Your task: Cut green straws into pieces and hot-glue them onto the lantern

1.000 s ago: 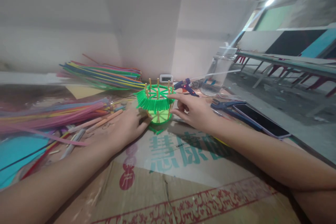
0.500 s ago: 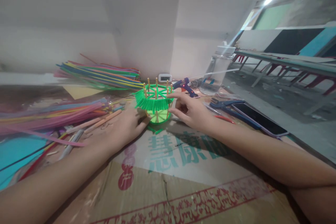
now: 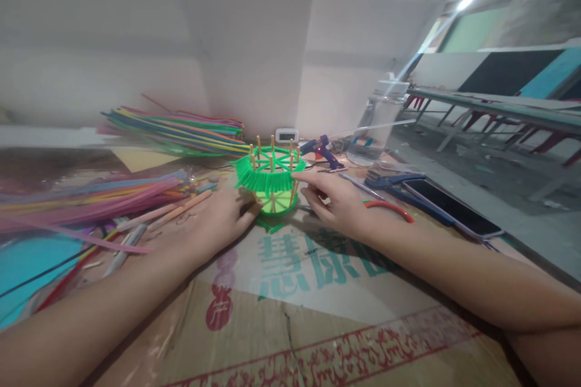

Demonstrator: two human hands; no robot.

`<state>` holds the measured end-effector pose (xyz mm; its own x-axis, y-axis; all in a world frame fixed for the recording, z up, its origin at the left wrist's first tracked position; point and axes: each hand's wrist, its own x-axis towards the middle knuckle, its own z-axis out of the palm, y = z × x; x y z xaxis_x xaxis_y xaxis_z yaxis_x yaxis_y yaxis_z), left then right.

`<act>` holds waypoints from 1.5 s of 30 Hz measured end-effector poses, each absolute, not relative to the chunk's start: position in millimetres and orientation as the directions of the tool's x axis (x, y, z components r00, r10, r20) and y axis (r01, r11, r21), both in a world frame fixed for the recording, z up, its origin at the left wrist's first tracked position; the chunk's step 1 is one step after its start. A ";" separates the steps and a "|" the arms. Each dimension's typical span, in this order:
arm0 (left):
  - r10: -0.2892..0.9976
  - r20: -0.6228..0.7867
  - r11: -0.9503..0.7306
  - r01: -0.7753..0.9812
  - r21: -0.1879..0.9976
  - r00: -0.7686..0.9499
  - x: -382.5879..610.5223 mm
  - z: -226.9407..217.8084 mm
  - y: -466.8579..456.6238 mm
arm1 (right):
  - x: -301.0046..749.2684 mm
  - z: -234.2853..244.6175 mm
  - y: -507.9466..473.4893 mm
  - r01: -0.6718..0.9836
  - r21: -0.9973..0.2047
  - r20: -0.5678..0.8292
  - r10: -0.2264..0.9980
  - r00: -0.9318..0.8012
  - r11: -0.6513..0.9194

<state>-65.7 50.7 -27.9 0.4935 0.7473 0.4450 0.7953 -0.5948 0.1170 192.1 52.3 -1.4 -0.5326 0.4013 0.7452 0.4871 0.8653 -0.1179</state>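
Note:
A small round craft frame (image 3: 275, 201) stands on the cardboard, made of upright wooden sticks between a spoked green upper ring and a light-green base. Bright green pipe-cleaner pieces form a fringe (image 3: 267, 180) around the front and left of the upper ring. My left hand (image 3: 231, 211) grips the frame low on its left side, its thumb by the base and its other fingertips partly hidden. On the right, the index fingertip of my right hand (image 3: 329, 196) touches the end of the fringe. Its thumb is apart from the index finger, with nothing visible between them. Short green pieces (image 3: 272, 229) lie before the base.
Bundles of coloured pipe cleaners (image 3: 181, 130) lie at left and back. Behind the frame are a glue gun (image 3: 324, 151) and a small digital display (image 3: 287, 135). Pliers (image 3: 408, 196), a phone (image 3: 451, 207) and a clear water container (image 3: 374, 124) are at right.
My right hand has shifted slightly right and down, its thumb drawing back from the frame. My left hand stays at the base. The whole view has moved slightly.

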 end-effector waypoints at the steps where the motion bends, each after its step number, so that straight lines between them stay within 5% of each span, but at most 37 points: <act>1: 0.745 0.447 -0.598 0.793 0.118 0.495 -65.8 -28.0 50.7 | 191.9 -1.4 52.1 0.489 -0.105 0.744 0.395 -0.539 0.866; 17: 0.744 0.450 -0.596 0.795 0.112 0.494 -67.1 -29.4 50.3 | 190.6 0.2 49.1 0.460 -0.102 0.726 0.382 -0.571 0.882; 24: 0.761 0.428 -0.584 0.802 0.124 0.487 -66.0 -26.9 48.9 | 186.9 2.2 43.5 0.414 -0.413 0.708 0.571 -0.415 0.812; 32: 0.761 0.424 -0.592 0.792 0.146 0.490 -65.3 -26.9 49.2 | 180.6 12.8 46.4 0.401 -0.784 0.328 0.864 -0.381 0.474; 45: 0.752 0.450 -0.598 0.785 0.158 0.482 -65.9 -26.8 48.6 | 173.5 16.2 43.9 0.120 -0.983 0.105 0.956 -0.274 0.142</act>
<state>-65.9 48.6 -26.8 0.4822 0.7517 0.4499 0.7854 -0.5984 0.1581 173.5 43.9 16.2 -0.2737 0.9561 0.1045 0.1196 0.1417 -0.9827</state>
